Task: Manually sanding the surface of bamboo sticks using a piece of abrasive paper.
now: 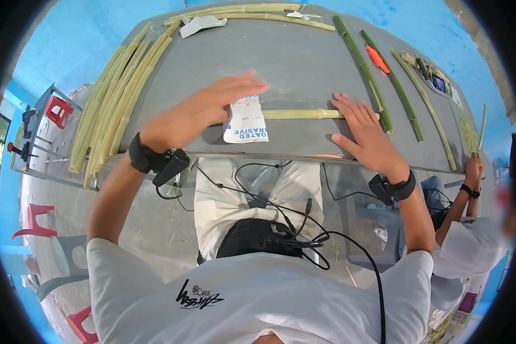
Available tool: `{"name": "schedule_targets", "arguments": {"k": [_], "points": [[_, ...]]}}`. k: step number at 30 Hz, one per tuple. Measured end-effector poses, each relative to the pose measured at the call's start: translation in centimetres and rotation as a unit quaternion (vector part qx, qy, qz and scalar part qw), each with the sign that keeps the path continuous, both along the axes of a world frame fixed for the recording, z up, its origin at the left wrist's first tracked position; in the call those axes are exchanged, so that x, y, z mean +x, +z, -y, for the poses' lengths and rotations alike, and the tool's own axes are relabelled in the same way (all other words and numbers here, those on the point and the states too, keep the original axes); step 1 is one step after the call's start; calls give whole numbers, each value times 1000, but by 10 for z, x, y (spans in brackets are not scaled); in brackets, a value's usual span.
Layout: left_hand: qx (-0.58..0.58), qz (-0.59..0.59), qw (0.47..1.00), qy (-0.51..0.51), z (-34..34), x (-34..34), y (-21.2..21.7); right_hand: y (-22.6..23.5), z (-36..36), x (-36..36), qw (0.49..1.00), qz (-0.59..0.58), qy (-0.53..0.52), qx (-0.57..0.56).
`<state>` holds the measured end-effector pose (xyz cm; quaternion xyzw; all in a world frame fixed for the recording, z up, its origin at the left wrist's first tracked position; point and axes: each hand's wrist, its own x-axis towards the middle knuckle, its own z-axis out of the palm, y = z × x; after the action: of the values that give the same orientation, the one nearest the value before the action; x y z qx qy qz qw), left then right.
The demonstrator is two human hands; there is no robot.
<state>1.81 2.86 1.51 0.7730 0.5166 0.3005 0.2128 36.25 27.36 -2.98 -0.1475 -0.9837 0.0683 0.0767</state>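
A peeled, pale bamboo stick (298, 114) lies crosswise near the table's front edge. Over its left part sits a sheet of sandpaper (246, 123), its white printed back showing and its lower edge hanging toward me. My left hand (203, 106) is at the sandpaper, fingers stretched straight out over its top; what the thumb does is mostly hidden. Flat across the stick's right end rests my right hand (364, 135), fingers spread. Black bands with small boxes are strapped round both my wrists.
Several peeled bamboo sticks (117, 103) line the table's (292, 63) left side, others its far edge. Green sticks (367, 74), an orange tool (377, 59) and a torn paper (202, 25) also lie there. Cables (304, 229) cross my lap. Another person (470, 246) holds a stick at right.
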Motion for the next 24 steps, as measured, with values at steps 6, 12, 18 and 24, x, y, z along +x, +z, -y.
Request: {"name": "schedule_targets", "arguments": {"k": [6, 12, 18, 24], "points": [[4, 13, 999, 36, -9, 25, -22, -1, 0, 0, 1000, 5, -9, 10], [99, -35, 988, 115, -15, 33, -33, -2, 2, 1, 1000, -9, -5, 7], [148, -201, 928, 278, 5, 39, -35, -4, 0, 2, 1000, -18, 3, 12], [153, -85, 953, 245, 2, 41, -48, -3, -1, 1, 1000, -18, 3, 10]]}}
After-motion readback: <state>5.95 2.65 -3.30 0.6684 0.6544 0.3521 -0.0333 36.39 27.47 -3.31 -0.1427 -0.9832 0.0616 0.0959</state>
